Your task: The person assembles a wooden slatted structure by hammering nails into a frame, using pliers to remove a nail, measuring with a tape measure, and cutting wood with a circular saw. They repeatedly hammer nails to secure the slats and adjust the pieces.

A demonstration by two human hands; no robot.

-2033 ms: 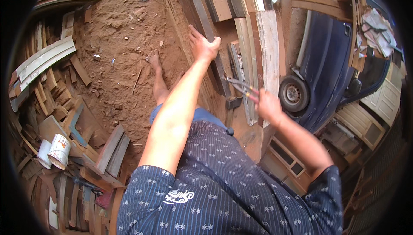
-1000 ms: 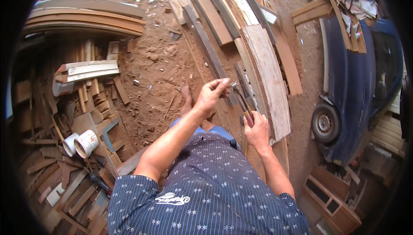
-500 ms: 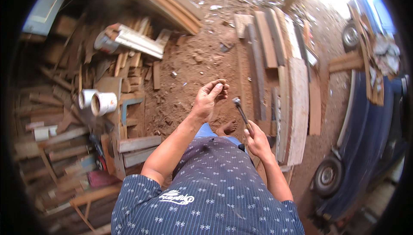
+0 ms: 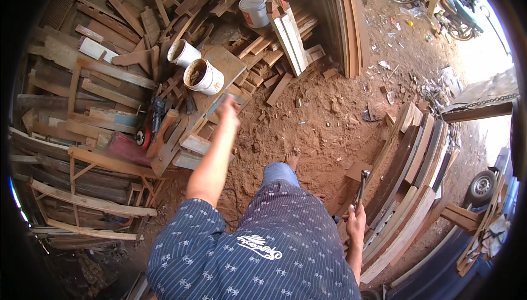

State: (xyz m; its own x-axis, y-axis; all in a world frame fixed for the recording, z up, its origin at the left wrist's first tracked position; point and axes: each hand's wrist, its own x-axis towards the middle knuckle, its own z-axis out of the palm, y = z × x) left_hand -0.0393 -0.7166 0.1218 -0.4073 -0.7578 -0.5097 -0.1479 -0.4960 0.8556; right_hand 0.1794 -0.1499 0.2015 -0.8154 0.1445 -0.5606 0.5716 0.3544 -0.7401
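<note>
"Reddish earth (image 4: 324, 119) forms the ground of this yard, with timber offcuts (image 4: 104, 91) heaped at left and a stack of planks (image 4: 403, 206) lying at right. How is the right hand (image 4: 355, 224) placed?"

"It is closed round the handle of a metal-headed hand tool (image 4: 360, 190), which stands nearly upright, head uppermost, just beside the stack of planks. Its exact kind is hard to read at this size."

"And the left hand (image 4: 228, 114)?"

"Extended at the end of an outstretched arm, it appears across the edge of a worktop (image 4: 230, 64), near two white buckets (image 4: 204, 77). Blur hides the fingers; whether they grasp anything cannot be told."

"What else lies near that side?"

"Beyond the buckets, a lidded white pail (image 4: 254, 12); nearer the body, what looks like a dark power tool (image 4: 157, 114) with a red disc."

"How far along is the work?"

"Judged from this view alone, it stands between steps: the planks lie side by side, neither hand grips one, and the tool seems apart from them. How many are finished, and how many remain, cannot be determined."
</note>
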